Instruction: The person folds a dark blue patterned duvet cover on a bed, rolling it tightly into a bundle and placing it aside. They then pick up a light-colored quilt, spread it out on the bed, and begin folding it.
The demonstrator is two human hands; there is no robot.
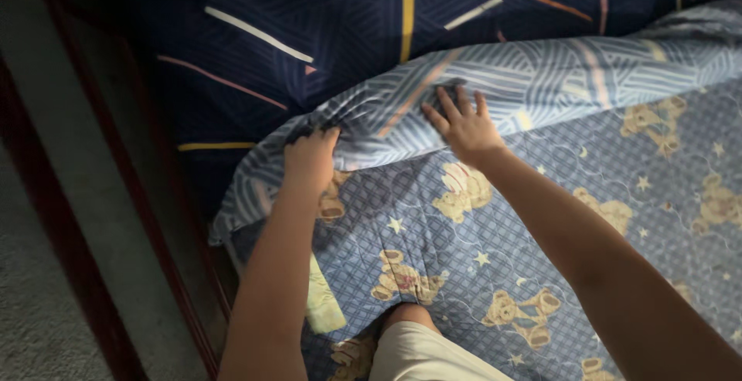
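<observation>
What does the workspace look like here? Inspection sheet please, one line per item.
Surface: bed sheet, blue check with teddy bears and stars.
Job's things: dark blue blanket with a pale striped underside, its folded-over edge lying across the sheet.
Clutter: pale yellow-green cloth beside the left forearm.
Hands: left hand clenched on the blanket edge; right hand with fingers curled into the edge.
Cables: nothing seen.
Surroundings: dark red wooden bed frame, grey carpet; the person's knee.
</observation>
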